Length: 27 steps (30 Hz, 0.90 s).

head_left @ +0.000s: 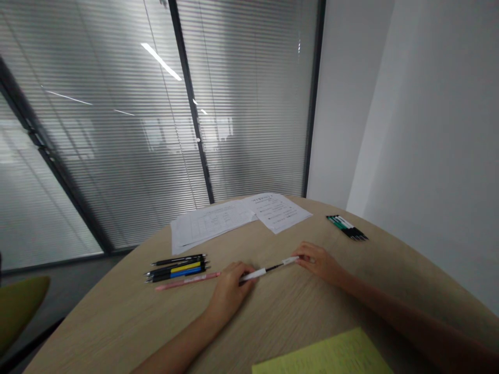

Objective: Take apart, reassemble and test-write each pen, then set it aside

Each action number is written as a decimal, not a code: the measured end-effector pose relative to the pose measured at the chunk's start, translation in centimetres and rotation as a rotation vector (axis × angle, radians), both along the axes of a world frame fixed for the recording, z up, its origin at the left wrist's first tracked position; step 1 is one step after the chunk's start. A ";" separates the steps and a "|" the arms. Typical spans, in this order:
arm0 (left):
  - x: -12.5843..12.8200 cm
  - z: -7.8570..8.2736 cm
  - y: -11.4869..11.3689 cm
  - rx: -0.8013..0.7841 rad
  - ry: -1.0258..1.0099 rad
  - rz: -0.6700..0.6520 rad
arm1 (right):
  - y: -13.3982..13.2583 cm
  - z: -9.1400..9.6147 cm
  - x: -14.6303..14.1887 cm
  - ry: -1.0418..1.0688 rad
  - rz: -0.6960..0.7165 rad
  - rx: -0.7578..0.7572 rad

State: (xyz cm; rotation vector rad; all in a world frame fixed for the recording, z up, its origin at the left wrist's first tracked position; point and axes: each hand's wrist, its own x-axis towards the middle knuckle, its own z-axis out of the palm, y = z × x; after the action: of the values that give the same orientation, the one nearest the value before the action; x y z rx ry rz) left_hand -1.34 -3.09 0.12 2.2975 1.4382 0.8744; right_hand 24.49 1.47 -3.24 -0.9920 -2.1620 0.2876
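My left hand (231, 286) and my right hand (318, 261) lie on the wooden table (117, 322), each closed on one end of a white and black pen (268, 269). The pen runs level between them, just above the tabletop. A pink pen (187, 281) lies on the table right beside my left hand, pointing left. Beyond it lies a small row of black, yellow and blue pens (177, 268).
Printed white sheets (237, 215) lie spread at the far edge of the table. Several green and black pens (346, 227) sit at the far right. A yellow sheet (331, 356) lies at the near edge. Glass walls with blinds stand behind; an olive chair (17, 306) is at left.
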 end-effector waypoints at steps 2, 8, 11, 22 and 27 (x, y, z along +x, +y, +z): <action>0.0 -0.1 0.0 0.001 0.007 -0.002 | -0.1 0.1 0.0 0.010 0.002 -0.003; -0.2 -0.7 0.4 0.023 0.006 -0.008 | -0.3 0.3 -0.1 0.018 0.017 -0.016; -0.3 -0.7 0.4 0.032 0.004 -0.013 | -0.3 0.3 -0.1 0.024 0.030 -0.026; 0.2 -0.1 -0.1 0.002 0.033 -0.060 | -1.5 0.6 -1.5 -0.014 0.033 -0.030; 0.2 -0.2 -0.1 0.009 0.054 -0.078 | -2.0 1.0 -2.0 0.002 0.047 -0.055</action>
State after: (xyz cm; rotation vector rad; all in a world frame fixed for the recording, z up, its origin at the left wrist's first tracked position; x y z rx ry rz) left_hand -1.12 -3.21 -0.11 2.3841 1.3580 0.8044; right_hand 22.52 -0.50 -2.27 -0.9716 -2.1878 0.3724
